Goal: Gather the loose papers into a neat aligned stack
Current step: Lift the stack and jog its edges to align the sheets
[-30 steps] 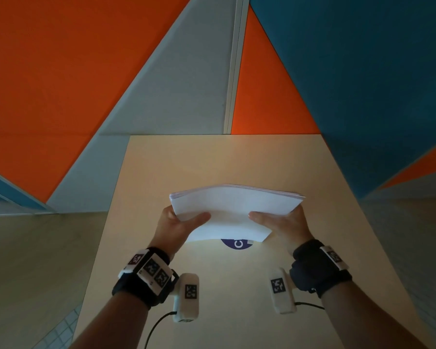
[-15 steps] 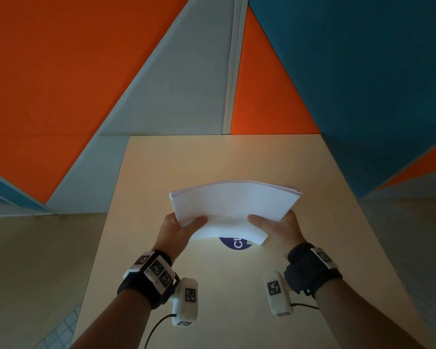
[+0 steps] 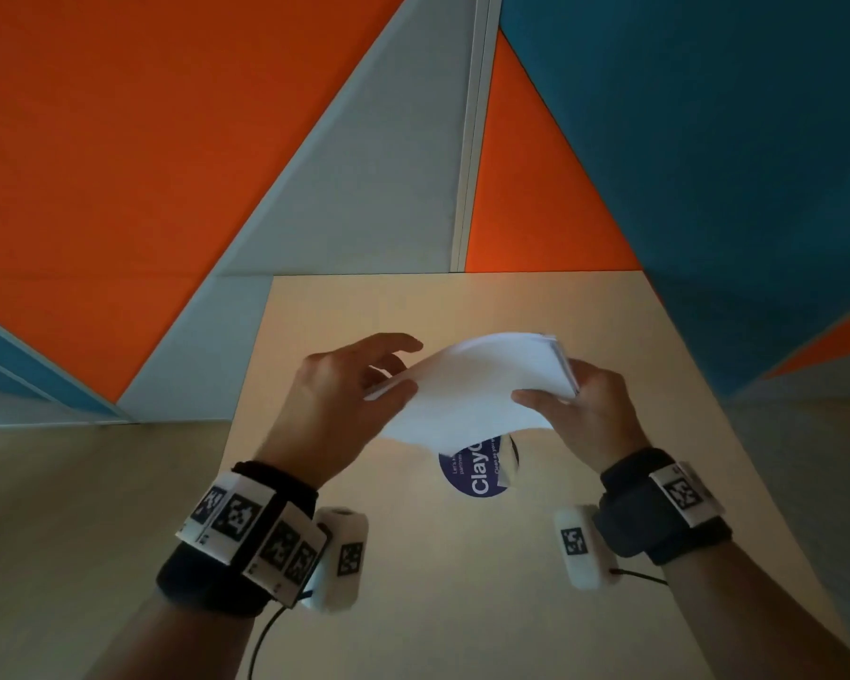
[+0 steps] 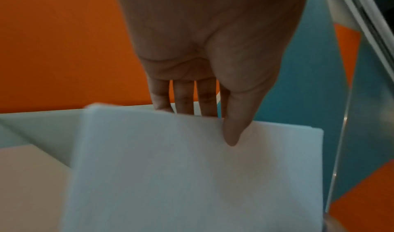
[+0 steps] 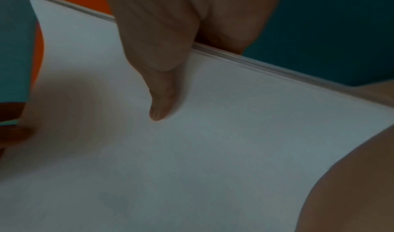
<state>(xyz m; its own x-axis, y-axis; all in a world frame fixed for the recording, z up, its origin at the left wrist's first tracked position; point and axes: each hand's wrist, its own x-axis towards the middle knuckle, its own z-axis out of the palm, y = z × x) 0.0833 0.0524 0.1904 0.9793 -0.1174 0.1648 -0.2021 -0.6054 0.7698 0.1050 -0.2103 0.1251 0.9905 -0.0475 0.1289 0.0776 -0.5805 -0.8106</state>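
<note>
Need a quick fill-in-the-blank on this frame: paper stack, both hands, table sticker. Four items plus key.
1. The paper stack is held ___ the table, not lying on it.
2. The left hand rests its ___ on the top sheet.
3. The right hand grips the opposite edge, so ___ hands hold the stack.
4. The round sticker on the table is partly hidden by the ___.

Missing words: above; thumb; both; stack

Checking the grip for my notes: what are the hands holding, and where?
The paper stack: right hand grips its right edge, left hand pinches its left edge.
</note>
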